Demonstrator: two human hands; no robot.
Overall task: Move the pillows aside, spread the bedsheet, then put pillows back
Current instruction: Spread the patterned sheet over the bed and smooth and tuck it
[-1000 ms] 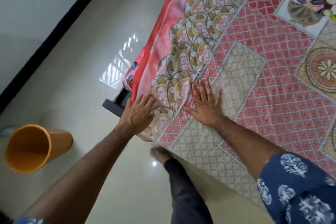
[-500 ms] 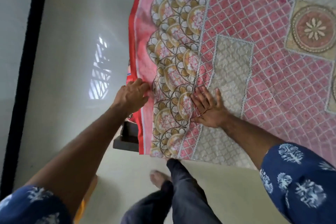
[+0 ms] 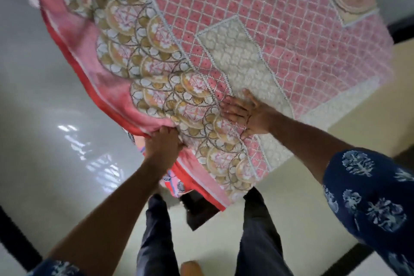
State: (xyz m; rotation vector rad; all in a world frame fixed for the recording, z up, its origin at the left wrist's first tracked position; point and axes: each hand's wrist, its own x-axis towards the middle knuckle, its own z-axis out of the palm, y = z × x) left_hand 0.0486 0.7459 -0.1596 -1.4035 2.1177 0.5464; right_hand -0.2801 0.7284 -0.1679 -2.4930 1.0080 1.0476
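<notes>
Left hand (image 3: 164,144): fingers curled over the red hem of the bedsheet (image 3: 224,47) at the bed's side edge, clamped on the cloth where it bunches and folds down. Right hand (image 3: 243,115): laid flat on top of the sheet, palm down, fingers straight and spread, pressing on the scalloped border just beside the beige panel. The two hands are near each other but not touching.

Count: two hands, one bedsheet, two legs in dark trousers (image 3: 257,237), two blue printed sleeves (image 3: 369,197). One dark corner of the bed frame (image 3: 199,213) shows below the hanging hem.

Bedsheet condition: it covers the bed surface and fills the upper part of the view, one side and one end hanging over the edges. Pattern is a pink lattice field with white lines, beige panels, round medallions toward the far end, a border of gold and white fan scallops, then a plain pink band finished with a red hem. The surface lies mostly smooth; the only visible gather is at the left hand's grip. The far left corner is blurred and cannot be read.

Surroundings: glossy pale floor (image 3: 44,107) with a window reflection on the left
</notes>
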